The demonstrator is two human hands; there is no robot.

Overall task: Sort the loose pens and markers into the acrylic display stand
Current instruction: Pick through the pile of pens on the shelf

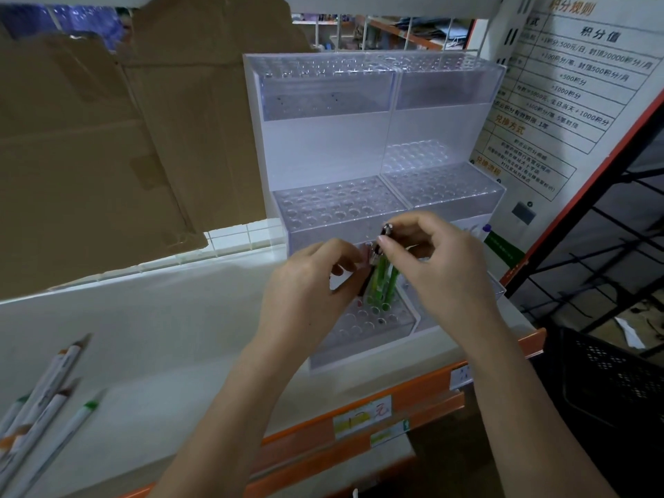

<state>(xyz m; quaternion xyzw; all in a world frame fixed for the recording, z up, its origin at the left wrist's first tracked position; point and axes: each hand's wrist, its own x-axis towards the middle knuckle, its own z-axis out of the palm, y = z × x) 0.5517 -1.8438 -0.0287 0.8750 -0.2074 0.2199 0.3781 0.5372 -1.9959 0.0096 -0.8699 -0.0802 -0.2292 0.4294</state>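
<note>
We are early in the sort: only a few green pens [382,285] stand in the lowest tier of the acrylic stand [323,145], and its upper rows of holes look unfilled. Our right hand [442,260] pinches a dark-capped pen [381,242] between thumb and fingers above those holes, while our left hand [309,282] curls round what seems another dark pen beside them, though we cannot tell exactly. A bunch of white markers [43,393] lies loose on the counter [179,336] at far left, not yet placed

Both hands, left [309,282] and right [442,260], reach forward, fingers curled, pinching.
</note>
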